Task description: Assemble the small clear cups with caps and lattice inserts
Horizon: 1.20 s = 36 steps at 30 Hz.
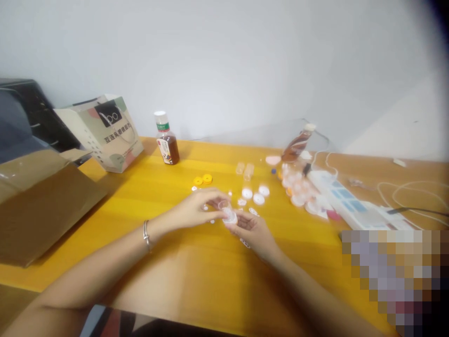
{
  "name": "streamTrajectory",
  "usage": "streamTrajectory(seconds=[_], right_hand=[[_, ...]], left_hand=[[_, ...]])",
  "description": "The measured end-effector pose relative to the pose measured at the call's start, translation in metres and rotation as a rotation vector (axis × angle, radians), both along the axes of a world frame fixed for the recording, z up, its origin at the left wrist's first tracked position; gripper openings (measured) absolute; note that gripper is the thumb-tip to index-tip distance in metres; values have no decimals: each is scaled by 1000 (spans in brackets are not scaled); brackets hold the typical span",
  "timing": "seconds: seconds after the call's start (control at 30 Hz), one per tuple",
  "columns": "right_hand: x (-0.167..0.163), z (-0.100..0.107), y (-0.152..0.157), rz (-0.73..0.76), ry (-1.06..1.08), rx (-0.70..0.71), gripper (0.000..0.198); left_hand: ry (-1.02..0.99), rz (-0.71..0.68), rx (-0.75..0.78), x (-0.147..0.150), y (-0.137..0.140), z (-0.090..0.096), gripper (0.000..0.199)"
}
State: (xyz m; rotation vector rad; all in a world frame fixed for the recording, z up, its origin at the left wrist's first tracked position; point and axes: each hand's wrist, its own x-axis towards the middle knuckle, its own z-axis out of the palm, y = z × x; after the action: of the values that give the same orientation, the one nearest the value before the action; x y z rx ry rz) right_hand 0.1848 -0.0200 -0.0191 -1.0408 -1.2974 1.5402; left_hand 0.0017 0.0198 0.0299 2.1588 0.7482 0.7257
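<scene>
With forearms (112, 267) angled inward, your left hand (199, 208) and right hand (257, 234) both pinch a clear cup (230, 215). White discs (258, 199) lie just beyond your right hand.

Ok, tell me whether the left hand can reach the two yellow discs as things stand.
Probably yes: the yellow discs lie just beyond the left hand, with nothing tall between, though that hand looks occupied with the small clear container.

A table (196, 271) and power strip (343, 194) suggest a home or office.
</scene>
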Motion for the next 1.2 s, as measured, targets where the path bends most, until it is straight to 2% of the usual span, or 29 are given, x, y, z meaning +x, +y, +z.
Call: streamTrajectory(seconds=[0.17,0.3,0.47,0.6,0.7,0.8,0.87,0.97,1.07,1.13,1.2], right_hand=[[0,2,-1,-2,-1,22,31],[0,5,-3,4,-39,23,28],[1,1,-2,53,-12,-4,21],[-1,-1,-3,57,75,-66,24],[-1,1,-4,58,42,-67,21],[0,1,-3,63,-13,-43,19],[0,-1,-3,86,-7,-33,20],[-2,-4,-4,119,28,-44,22],[-4,-2,-5,132,29,-58,24],[-4,0,-5,130,28,-52,25],[-3,1,-4,124,35,-48,23]], left_hand=[[3,-10,22,1,-2,1,26],[-7,-8,-19,3,-2,-1,25],[-61,-52,-190,2,2,-7,27],[-75,-169,-335,-3,5,-3,33],[-61,-175,-267,-4,3,3,37],[-10,-18,-103,-1,1,4,34],[23,34,-35,0,0,3,27],[37,-109,-64,-4,2,7,21],[35,-288,-142,-10,3,13,33],[37,-239,-151,-12,2,14,46],[72,-121,-137,-12,1,13,45]])
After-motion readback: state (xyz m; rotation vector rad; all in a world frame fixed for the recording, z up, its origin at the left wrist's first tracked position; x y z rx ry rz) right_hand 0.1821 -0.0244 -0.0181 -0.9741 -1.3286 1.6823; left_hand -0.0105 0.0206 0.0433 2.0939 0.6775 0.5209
